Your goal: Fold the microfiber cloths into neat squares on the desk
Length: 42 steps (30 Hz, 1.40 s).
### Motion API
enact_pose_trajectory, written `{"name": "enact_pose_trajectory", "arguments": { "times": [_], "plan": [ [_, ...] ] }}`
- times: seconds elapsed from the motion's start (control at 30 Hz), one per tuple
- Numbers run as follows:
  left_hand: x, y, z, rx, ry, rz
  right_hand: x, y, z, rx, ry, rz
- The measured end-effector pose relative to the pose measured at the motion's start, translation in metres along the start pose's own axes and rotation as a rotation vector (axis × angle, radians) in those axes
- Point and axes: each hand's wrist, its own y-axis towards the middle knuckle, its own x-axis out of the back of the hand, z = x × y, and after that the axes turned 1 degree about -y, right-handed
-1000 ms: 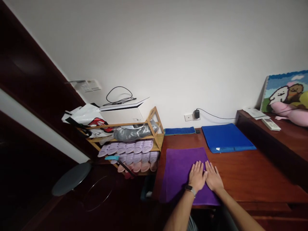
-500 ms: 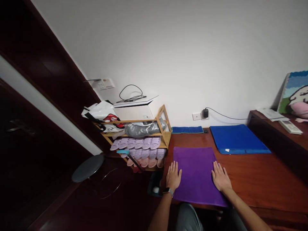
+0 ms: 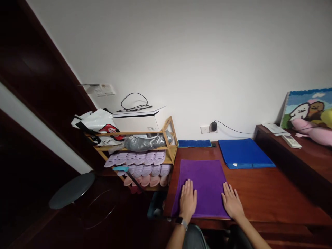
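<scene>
Bare hands [image 3: 188,200] and forearms [image 3: 252,231], a watch [image 3: 181,221] on the left wrist.
Its face [image 3: 179,220] looks dark and squarish, its band [image 3: 185,224] pale grey; the trousers [image 3: 194,239] are dark grey.

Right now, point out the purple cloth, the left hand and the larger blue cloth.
Purple cloth [image 3: 208,186], head view: bare middle.
Left hand [image 3: 188,200], head view: its back.
Larger blue cloth [image 3: 245,151], head view: top face.

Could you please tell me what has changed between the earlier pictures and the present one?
The bare left hand has moved leftward, to the left part of the purple rectangular cloth; first it lay beside the bare right hand, near the right edge. Nothing was grasped or let go. The right hand stayed by that edge; the blue rectangular cloth and narrow blue strip stayed put.
</scene>
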Motion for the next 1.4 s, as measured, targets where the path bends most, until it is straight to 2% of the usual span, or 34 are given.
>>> {"name": "enact_pose_trajectory", "arguments": {
  "times": [0.1,0.17,0.23,0.27,0.3,0.37,0.53,0.6,0.67,0.8,0.97,1.1,1.17,1.23,1.33,1.4],
  "plan": [
    [-0.003,0.004,-0.070,-0.189,-0.126,0.121,-0.002,-0.007,0.001,0.008,0.023,-0.035],
    [-0.007,0.014,-0.111,-0.217,-0.176,0.202,0.001,-0.007,0.002,0.019,0.032,-0.038],
    [-0.011,0.022,-0.132,-0.214,-0.198,0.268,0.004,-0.006,0.002,0.042,0.026,-0.029],
    [-0.012,0.024,-0.134,-0.215,-0.203,0.291,0.005,-0.006,0.001,0.045,0.020,-0.025],
    [-0.012,0.023,-0.128,-0.210,-0.200,0.300,0.006,-0.006,0.001,0.043,0.015,-0.025],
    [-0.008,0.014,-0.099,-0.159,-0.162,0.279,0.005,-0.007,0.002,0.032,0.013,-0.032],
    [0.012,-0.026,0.017,0.126,0.075,0.218,0.002,-0.007,0.002,0.011,0.027,-0.026],
    [0.017,-0.036,0.047,0.170,0.123,0.200,0.004,-0.005,0.002,0.005,0.029,-0.017],
    [0.019,-0.041,0.058,0.172,0.144,0.186,0.010,-0.005,0.003,0.000,0.022,0.002],
    [0.016,-0.039,0.051,0.164,0.167,0.184,0.019,-0.014,0.005,-0.016,0.002,0.044],
    [0.010,-0.039,0.052,0.156,0.160,0.152,0.004,-0.046,0.002,-0.015,0.031,-0.036],
    [0.017,-0.038,0.057,0.135,0.138,0.139,-0.006,-0.057,-0.001,0.023,0.056,-0.102],
    [0.025,-0.035,0.045,0.107,0.119,0.140,-0.005,-0.056,0.000,0.023,0.055,-0.106],
    [0.029,-0.030,0.016,0.010,0.064,0.145,-0.004,-0.055,0.000,0.027,0.058,-0.110],
    [0.025,-0.024,-0.049,-0.223,-0.077,0.206,-0.005,-0.054,0.000,0.031,0.074,-0.121],
    [0.016,-0.020,-0.091,-0.307,-0.155,0.265,-0.007,-0.054,-0.001,0.042,0.072,-0.126]
  ]
}}
